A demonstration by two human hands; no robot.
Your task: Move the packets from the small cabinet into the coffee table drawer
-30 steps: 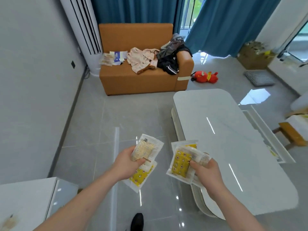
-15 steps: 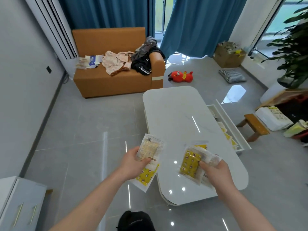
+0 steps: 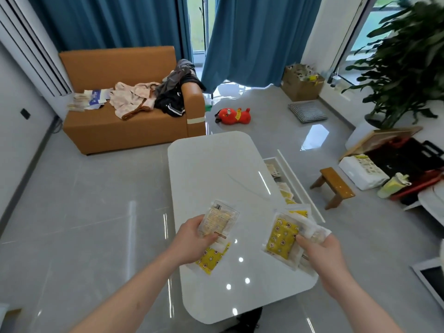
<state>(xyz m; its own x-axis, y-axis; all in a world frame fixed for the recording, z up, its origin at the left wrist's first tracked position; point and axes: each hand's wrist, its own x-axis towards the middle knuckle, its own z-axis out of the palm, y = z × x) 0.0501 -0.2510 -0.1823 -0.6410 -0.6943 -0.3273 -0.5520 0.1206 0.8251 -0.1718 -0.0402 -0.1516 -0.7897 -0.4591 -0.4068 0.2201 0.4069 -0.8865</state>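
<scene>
Both arms reach out over the near end of the white coffee table (image 3: pixel 216 169), each hand carrying packets above its glossy top. The left hand (image 3: pixel 192 241) grasps a small stack: its thumb lies across the face of a pale, clear-wrapped packet (image 3: pixel 219 219) that fans up and away from the palm, toward the far side. A yellow printed packet (image 3: pixel 211 258) sticks out below the same hand, on the near side of the thumb. The fingers are curled beneath the stack and are hidden by it.

The right hand (image 3: pixel 319 251) clenches a thicker bundle (image 3: pixel 288 234). The front packet, yellow with small printed figures, lies to the left of the thumb, which pinches its right edge. More clear-wrapped packets fan out behind it, up past the fingertips and toward the far right. How many are in the bundle cannot be told.

Just beyond the right hand, along the table's right side, the drawer (image 3: pixel 300 186) stands pulled out, and several pale and yellow packets (image 3: pixel 284 191) already lie inside it.

Farther back sits an orange sofa (image 3: pixel 125 131) strewn with clothes (image 3: pixel 134 99), with a red plush toy (image 3: pixel 234 115) on the floor to its right. A small wooden stool (image 3: pixel 332 186) stands to the right of the drawer, near a large potted plant (image 3: pixel 406 63).
</scene>
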